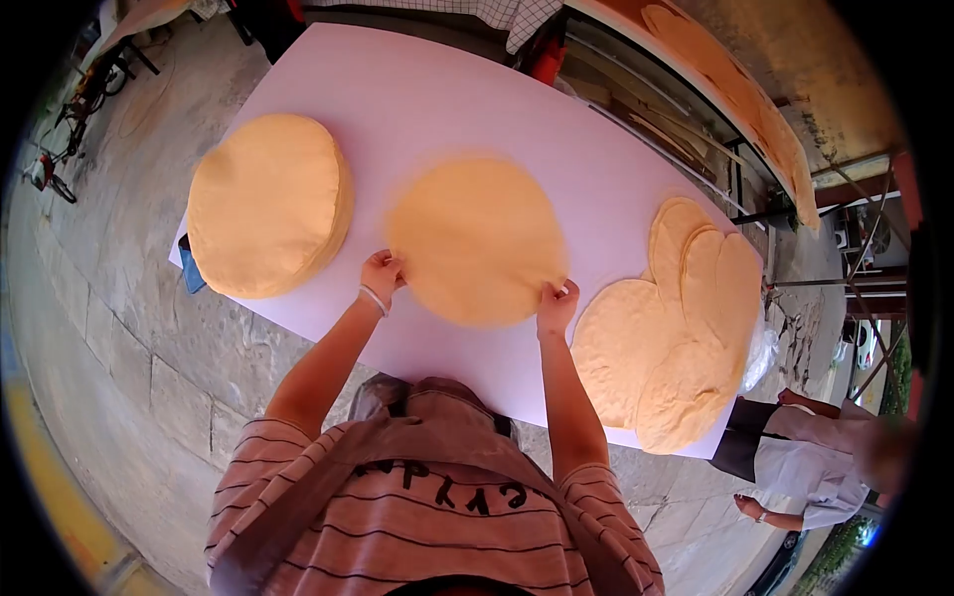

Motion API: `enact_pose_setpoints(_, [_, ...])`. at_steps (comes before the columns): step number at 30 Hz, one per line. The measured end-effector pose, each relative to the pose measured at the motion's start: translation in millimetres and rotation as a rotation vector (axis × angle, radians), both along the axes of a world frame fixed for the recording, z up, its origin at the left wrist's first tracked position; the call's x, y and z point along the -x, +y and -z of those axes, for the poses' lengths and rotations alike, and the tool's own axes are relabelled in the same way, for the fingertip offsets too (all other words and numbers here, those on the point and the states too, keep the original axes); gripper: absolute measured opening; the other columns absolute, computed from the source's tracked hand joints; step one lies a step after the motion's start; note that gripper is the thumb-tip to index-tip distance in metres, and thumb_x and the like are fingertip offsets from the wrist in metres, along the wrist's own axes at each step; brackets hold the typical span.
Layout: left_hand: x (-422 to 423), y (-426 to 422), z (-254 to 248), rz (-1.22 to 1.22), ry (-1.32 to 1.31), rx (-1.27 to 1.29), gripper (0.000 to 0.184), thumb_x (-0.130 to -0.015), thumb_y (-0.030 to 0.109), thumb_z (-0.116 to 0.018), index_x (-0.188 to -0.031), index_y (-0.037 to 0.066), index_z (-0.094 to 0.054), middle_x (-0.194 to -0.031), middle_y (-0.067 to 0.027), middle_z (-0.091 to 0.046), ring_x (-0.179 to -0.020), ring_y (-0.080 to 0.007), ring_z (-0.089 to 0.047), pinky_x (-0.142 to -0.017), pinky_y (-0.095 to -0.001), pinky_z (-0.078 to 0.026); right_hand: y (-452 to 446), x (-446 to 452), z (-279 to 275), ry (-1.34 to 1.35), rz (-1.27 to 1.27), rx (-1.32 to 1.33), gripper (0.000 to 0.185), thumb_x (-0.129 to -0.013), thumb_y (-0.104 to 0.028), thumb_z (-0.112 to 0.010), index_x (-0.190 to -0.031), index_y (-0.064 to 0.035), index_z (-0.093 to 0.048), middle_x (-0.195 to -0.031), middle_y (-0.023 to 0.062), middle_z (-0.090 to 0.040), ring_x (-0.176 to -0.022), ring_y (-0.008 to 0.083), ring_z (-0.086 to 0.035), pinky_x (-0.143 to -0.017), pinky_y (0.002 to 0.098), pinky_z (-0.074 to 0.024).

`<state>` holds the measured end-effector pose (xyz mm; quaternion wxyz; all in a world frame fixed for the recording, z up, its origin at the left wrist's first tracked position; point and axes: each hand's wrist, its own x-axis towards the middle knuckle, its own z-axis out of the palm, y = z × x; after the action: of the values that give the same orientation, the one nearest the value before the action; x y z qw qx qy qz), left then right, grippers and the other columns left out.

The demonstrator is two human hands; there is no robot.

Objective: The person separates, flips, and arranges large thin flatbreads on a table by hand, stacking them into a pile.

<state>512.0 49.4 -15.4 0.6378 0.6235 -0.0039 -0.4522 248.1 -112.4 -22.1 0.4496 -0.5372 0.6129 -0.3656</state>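
Observation:
A thin round yellowish sheet, like a flatbread [477, 238], is held by its near edge over the middle of the table; its outline is blurred by motion. My left hand [383, 275] pinches its left edge, and my right hand [557, 303] pinches the lower right edge. To the left stands a thick, neat stack of the same round sheets [263, 204]. On the right, several loose round sheets [661, 348] lie overlapping in a fanned pile near the table's edge.
A pale table [397, 89] carries the sheets. Another person [810, 457] stands beyond its right end. A rack with a long board [735, 89] bearing similar sheets is at the upper right. Something blue [190, 266] shows under the left edge, and clear plastic [761, 353] at the right.

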Motion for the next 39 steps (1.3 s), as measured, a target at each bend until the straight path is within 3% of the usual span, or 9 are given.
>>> enact_pose_setpoints(6, [-73.1, -7.1, -72.8, 0.032, 0.362, 0.245, 0.011, -0.086, 0.003, -0.05, -0.096, 0.001, -0.054, -0.088, -0.0046, -0.061, -0.08, -0.0118, -0.061, -0.065, -0.0233, -0.053, -68.1, -70.8, -163.0, -0.063, -0.48, -0.093, 0.036, -0.085, -0.002, -0.05, -0.121, -0.0036, -0.046, -0.098, 0.0104, -0.057, -0.079, 0.013, -0.055, -0.063, 0.0251, -0.0463])
enact_pose_setpoints(12, [-196.0, 53.6, -260.7, 0.11, -0.032, 0.804, 0.022, -0.088, 0.002, -0.044, -0.109, -0.005, -0.049, -0.095, -0.0089, -0.061, -0.084, -0.0145, -0.063, -0.073, -0.0221, -0.053, -23.7, -212.2, -317.9, -0.47, -0.672, 0.136, 0.026, -0.089, -0.003, -0.048, -0.116, -0.0011, -0.05, -0.108, 0.01, -0.056, -0.091, 0.0148, -0.057, -0.077, 0.0259, -0.0492])
enact_pose_setpoints(18, [-261.9, 162.8, -269.7, -0.15, -0.351, 0.524, 0.037, -0.088, 0.002, -0.045, -0.124, -0.001, -0.04, -0.099, -0.012, -0.062, -0.081, -0.0169, -0.064, -0.068, -0.026, -0.055, 62.8, -305.9, -276.2, -0.38, -0.772, 0.221, 0.027, -0.086, -0.005, -0.052, -0.113, -0.004, -0.05, -0.079, 0.0018, -0.054, -0.061, 0.0053, -0.046, -0.054, 0.0195, -0.0391])
enact_pose_setpoints(25, [-285.2, 249.2, -40.6, -0.358, -0.309, -0.032, 0.04, -0.084, 0.004, -0.051, -0.123, 0.006, -0.041, -0.084, -0.0059, -0.062, -0.062, -0.0126, -0.06, -0.054, -0.0252, -0.051, 138.3, -333.5, -24.6, 0.032, -0.803, 0.081, 0.023, -0.079, -0.008, -0.06, -0.1, -0.0041, -0.052, -0.075, 0.0026, -0.054, -0.063, 0.0106, -0.051, -0.057, 0.0266, -0.0419])
enact_pose_setpoints(31, [-282.4, 259.4, -3.3, -0.495, -0.221, 0.11, 0.028, -0.084, 0.008, -0.051, -0.111, 0.005, -0.044, -0.077, -0.0033, -0.06, -0.059, -0.0089, -0.055, -0.046, -0.0223, -0.041, 144.1, -327.2, -33.1, 0.019, -0.89, 0.015, 0.024, -0.078, -0.013, -0.062, -0.098, -0.0038, -0.052, -0.076, 0.0055, -0.056, -0.067, 0.0172, -0.054, -0.062, 0.0289, -0.0442])
enact_pose_setpoints(34, [-298.3, 262.1, -15.8, -0.262, -0.384, -0.311, 0.034, -0.083, 0.012, -0.051, -0.115, 0.005, -0.041, -0.076, -0.0064, -0.06, -0.062, -0.0164, -0.058, -0.051, -0.027, -0.044, 135.8, -329.2, -45.8, 0.199, -0.931, 0.036, 0.031, -0.08, -0.02, -0.061, -0.103, -0.004, -0.049, -0.079, 0.0094, -0.059, -0.07, 0.0223, -0.057, -0.063, 0.0324, -0.0452])
enact_pose_setpoints(35, [-305.2, 265.3, 11.9, -0.216, -0.975, -0.663, 0.043, -0.08, 0.015, -0.055, -0.119, 0.005, -0.039, -0.084, -0.0123, -0.06, -0.074, -0.0275, -0.06, -0.064, -0.0369, -0.047, 137.5, -330.0, -56.2, 0.293, -0.947, 0.054, 0.033, -0.08, -0.023, -0.06, -0.104, -0.004, -0.048, -0.081, 0.0109, -0.059, -0.072, 0.0241, -0.058, -0.064, 0.034, -0.0455])
enact_pose_setpoints(36, [-266.9, 226.9, -79.9, -0.021, -1.112, -1.116, 0.051, -0.078, 0.019, -0.057, -0.124, 0.007, -0.038, -0.105, -0.0179, -0.055, -0.097, -0.0345, -0.054, -0.082, -0.0471, -0.041, 138.0, -327.4, -63.9, 0.39, -0.943, 0.067, 0.036, -0.081, -0.026, -0.06, -0.106, -0.0041, -0.046, -0.083, 0.0124, -0.06, -0.074, 0.0258, -0.059, -0.064, 0.0357, -0.0457])
enact_pose_setpoints(39, [-221.0, 178.5, -95.3, 0.181, -1.614, -0.7, 0.064, -0.08, 0.033, -0.058, -0.134, 0.012, -0.03, -0.138, -0.018, -0.029, -0.126, -0.037, -0.028, -0.101, -0.054, -0.019, 138.4, -301.7, -67.9, 0.379, -0.957, 0.022, 0.039, -0.084, -0.031, -0.054, -0.11, -0.0047, -0.043, -0.084, 0.0155, -0.062, -0.079, 0.0306, -0.06, -0.067, 0.0395, -0.0461])
